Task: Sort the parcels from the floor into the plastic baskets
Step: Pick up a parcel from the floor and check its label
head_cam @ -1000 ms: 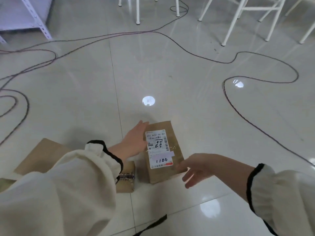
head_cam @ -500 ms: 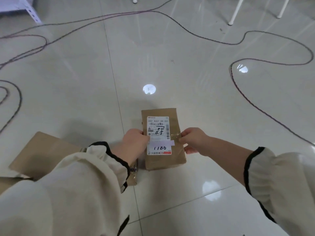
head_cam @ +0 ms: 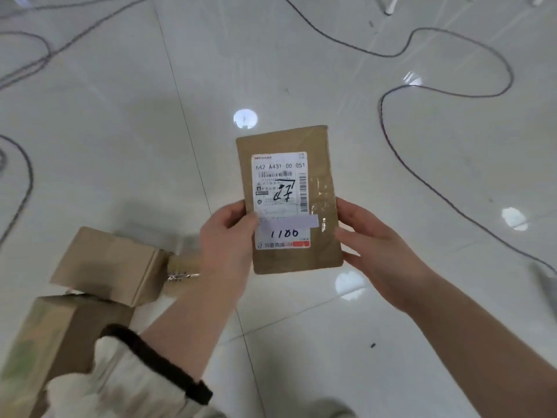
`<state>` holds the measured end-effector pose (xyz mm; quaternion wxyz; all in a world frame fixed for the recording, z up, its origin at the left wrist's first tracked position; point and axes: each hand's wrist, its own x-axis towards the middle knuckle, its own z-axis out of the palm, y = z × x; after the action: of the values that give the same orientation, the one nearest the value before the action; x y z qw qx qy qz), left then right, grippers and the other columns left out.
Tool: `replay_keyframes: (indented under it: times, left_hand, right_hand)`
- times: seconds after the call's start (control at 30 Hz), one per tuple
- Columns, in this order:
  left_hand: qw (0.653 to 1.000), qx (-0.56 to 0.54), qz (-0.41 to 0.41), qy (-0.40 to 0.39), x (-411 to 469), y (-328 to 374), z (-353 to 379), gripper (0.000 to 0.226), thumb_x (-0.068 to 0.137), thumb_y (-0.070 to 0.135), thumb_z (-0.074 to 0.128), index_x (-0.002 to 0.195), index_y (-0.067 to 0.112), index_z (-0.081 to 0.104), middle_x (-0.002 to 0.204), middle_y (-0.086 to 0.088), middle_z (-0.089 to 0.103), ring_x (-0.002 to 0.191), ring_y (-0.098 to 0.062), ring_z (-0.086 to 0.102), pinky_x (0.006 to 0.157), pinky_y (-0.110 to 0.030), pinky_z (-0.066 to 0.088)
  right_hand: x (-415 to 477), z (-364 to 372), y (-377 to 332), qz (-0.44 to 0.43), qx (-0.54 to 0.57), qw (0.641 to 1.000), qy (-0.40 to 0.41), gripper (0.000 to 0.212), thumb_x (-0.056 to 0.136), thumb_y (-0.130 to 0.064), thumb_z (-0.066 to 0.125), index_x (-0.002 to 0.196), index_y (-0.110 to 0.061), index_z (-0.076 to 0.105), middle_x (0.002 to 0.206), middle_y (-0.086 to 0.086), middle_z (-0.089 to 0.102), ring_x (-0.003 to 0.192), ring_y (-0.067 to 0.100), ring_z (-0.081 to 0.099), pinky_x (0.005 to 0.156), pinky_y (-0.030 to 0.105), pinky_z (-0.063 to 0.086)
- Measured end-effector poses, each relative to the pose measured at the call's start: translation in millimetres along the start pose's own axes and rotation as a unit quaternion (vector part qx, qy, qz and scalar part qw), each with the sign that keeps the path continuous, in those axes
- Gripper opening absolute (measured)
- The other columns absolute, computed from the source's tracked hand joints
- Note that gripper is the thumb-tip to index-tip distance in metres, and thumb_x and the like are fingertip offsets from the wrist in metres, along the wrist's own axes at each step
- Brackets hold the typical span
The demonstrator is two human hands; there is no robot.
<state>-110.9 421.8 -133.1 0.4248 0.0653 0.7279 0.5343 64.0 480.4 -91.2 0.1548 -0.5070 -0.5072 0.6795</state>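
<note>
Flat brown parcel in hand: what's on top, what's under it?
On the parcel: white label, handwritten number, clear tape. Thumb of the left hand covers the label's edge; right hand grips opposite. Underside hidden.

The left arm wears a cream fleecy sleeve (head_cam: 114, 387) with a black-trimmed cuff (head_cam: 159, 362).

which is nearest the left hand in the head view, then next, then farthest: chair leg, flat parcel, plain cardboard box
1. flat parcel: gripped by the left hand itself.
2. plain cardboard box: just to its left, lower down.
3. chair leg: far off at the top right.
</note>
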Motion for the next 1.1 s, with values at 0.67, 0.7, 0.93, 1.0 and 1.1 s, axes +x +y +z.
replay_keyframes:
  times: [0.67, 0.7, 0.93, 1.0, 1.1]
  left_hand:
    - [0.969, 0.01, 0.24, -0.061, -432, 561, -138, 0.024, 0.082, 0.016, 0.066, 0.097, 0.034, 0.072, 0.093, 0.007, 0.073, 0.08, -0.009, 0.065, 0.066, -0.021, 0.051]
    - [0.965, 0.007, 0.254, -0.065, -447, 574, -144, 0.024, 0.083, 0.015, 0.066, 0.098, 0.032, 0.072, 0.095, 0.004, 0.073, 0.081, -0.011, 0.064, 0.068, -0.023, 0.051]
    - [0.939, 0.032, 0.328, -0.102, -516, 628, -156, 0.02, 0.087, 0.006, 0.062, 0.095, 0.022, 0.07, 0.086, -0.004, 0.071, 0.058, -0.008, 0.064, 0.085, -0.041, 0.053]
    - [0.937, 0.025, 0.331, -0.107, -526, 629, -144, 0.022, 0.087, 0.005, 0.062, 0.09, 0.026, 0.07, 0.08, 0.003, 0.071, 0.056, -0.006, 0.062, 0.085, -0.041, 0.053]
    - [0.935, 0.009, 0.332, -0.125, -535, 627, -127, 0.024, 0.087, 0.008, 0.063, 0.086, 0.031, 0.07, 0.072, 0.009, 0.071, 0.054, -0.006, 0.062, 0.081, -0.038, 0.053]
  right_hand:
    - [-417, 5, -551, -0.206, -0.077, 0.966, -0.139, 0.05, 0.097, -0.012, 0.043, 0.131, -0.048, 0.047, 0.132, -0.019, 0.056, 0.12, 0.007, 0.055, 0.083, 0.027, 0.054]
    - [-431, 9, -559, -0.222, -0.075, 0.962, -0.139, 0.05, 0.096, -0.013, 0.042, 0.131, -0.048, 0.048, 0.132, -0.017, 0.056, 0.119, 0.007, 0.056, 0.083, 0.025, 0.054]
    - [-495, 1, -589, -0.271, -0.029, 0.956, -0.106, 0.054, 0.097, -0.005, 0.036, 0.122, -0.049, 0.057, 0.127, -0.015, 0.061, 0.12, 0.011, 0.056, 0.094, 0.04, 0.048]
    - [-507, -10, -593, -0.268, -0.033, 0.959, -0.089, 0.055, 0.098, -0.003, 0.034, 0.125, -0.046, 0.055, 0.126, -0.014, 0.061, 0.12, 0.012, 0.056, 0.095, 0.041, 0.048]
    - [-523, -26, -592, -0.271, -0.044, 0.959, -0.067, 0.055, 0.098, -0.003, 0.033, 0.127, -0.045, 0.053, 0.127, -0.014, 0.061, 0.119, 0.011, 0.057, 0.095, 0.04, 0.048]
